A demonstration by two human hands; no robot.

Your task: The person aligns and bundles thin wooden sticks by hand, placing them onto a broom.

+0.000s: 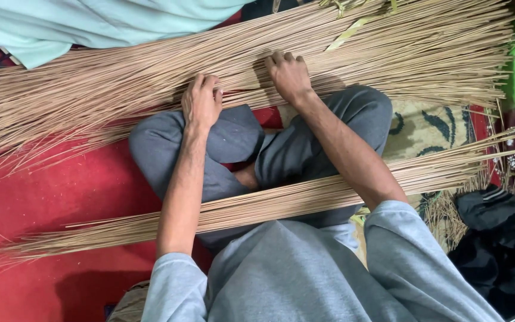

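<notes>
Tan, thin dry sticks in a wide heap [120, 89] lie under both hands, left hand [201, 102] fingers curled pinching a few, right hand [289, 76] fingers pressed flat together, apparently sorting stems.

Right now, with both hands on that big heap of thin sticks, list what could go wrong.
1. The left hand and right hand press bare on the big stick heap; pointed ends could prick them.
2. The smaller stick bundle lies loose across the lap and could slide onto the red mat.
</notes>
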